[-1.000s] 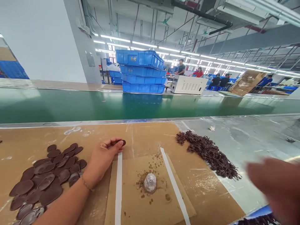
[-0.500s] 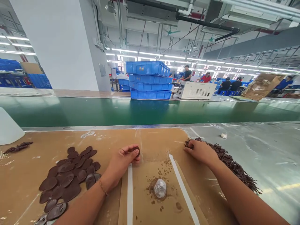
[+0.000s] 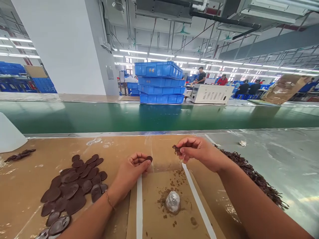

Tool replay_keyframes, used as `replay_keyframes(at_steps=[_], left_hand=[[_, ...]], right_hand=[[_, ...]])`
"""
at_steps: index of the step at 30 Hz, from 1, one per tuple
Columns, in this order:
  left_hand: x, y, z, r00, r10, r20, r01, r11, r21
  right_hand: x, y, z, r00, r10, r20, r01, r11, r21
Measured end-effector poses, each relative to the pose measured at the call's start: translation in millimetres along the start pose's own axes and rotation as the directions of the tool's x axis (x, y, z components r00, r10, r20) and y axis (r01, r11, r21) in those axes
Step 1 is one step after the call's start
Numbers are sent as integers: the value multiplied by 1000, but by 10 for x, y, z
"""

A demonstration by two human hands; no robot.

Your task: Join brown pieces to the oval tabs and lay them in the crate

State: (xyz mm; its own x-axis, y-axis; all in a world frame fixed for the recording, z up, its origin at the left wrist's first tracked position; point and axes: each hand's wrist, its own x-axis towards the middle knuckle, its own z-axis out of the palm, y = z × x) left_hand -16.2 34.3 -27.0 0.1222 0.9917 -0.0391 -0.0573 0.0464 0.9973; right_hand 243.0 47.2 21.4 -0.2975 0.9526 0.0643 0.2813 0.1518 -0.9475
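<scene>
My left hand (image 3: 138,166) pinches a small dark brown disc (image 3: 149,158) between thumb and fingers, above the cardboard. In my right hand (image 3: 196,151) is a little bunch of dark brown strands (image 3: 176,150), gripped at the fingertips and raised off the surface. Left of my left hand lies a heap of flat, oval brown discs (image 3: 72,186). A long pile of brown strands (image 3: 251,174) stretches behind and beneath my right forearm, partly hidden by it. Below and between the hands, a silver foil-like dome (image 3: 172,202) sits on the cardboard, with brown stains around it.
Brown cardboard (image 3: 119,146) covers the bench, with two white tape strips (image 3: 199,202) on it. A few dark twisted pieces (image 3: 20,155) lie far left, near a white object (image 3: 10,136). Beyond runs a green conveyor belt (image 3: 112,118); stacked blue crates (image 3: 160,83) stand behind it.
My right hand has moved left from the strand pile and lifted a small bunch of strands. My left hand stays nearly in place, still pinching the disc.
</scene>
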Motion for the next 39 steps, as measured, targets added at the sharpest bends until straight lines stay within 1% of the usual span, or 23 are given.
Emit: replay_keyframes(at_steps=[2,4,8,11,13,16,21,24,26,29,31,33,34,37,39], left_hand=[[-4,14,0,1000,-1,-8,2,1000,20],[-9,21,12,1000,-9,-17,10,1000,16],[-26,28,51,999,-26,-40,24,998,-51],[-59,53,70,999,-32,-41,29,997,-77],[-82,77,77,999,-24,-29,22,997,-69],[-104,104,87,1000,-3,-25,1,995,-95],[-121,120,94,999,-28,-25,23,981,-192],[-131,121,90,999,-45,8,46,984,-172],[-130,117,85,999,-44,-7,42,989,-139],[-119,102,79,999,-10,-52,5,994,-111],[-111,92,79,999,21,-46,-24,998,-57],[-108,87,85,999,25,-36,-25,1000,-14],[-109,87,90,999,14,-34,-15,999,-29],[-114,89,99,999,-34,-36,28,987,-158],[-113,83,95,999,-17,-42,10,987,-158]], right_hand=[[28,29,85,999,-37,28,34,994,99],[18,80,120,998,-49,40,42,986,164],[-68,147,126,998,-29,60,15,976,216],[-141,143,138,996,11,84,-27,980,195],[-180,126,154,997,16,78,-30,984,177],[-224,91,170,999,-8,52,2,991,132],[-274,36,159,999,-26,33,26,1000,4],[-289,20,156,998,-60,22,60,998,-23],[-298,15,165,997,-73,27,74,997,-7],[-328,-6,194,994,-75,76,74,997,16],[-360,-37,223,989,-78,127,77,997,11],[-399,-79,260,980,-79,183,83,996,-14],[-418,-101,282,974,-77,213,86,996,-34],[-468,-157,347,958,-68,279,108,985,-132],[-489,-175,383,947,-73,313,146,966,-215]])
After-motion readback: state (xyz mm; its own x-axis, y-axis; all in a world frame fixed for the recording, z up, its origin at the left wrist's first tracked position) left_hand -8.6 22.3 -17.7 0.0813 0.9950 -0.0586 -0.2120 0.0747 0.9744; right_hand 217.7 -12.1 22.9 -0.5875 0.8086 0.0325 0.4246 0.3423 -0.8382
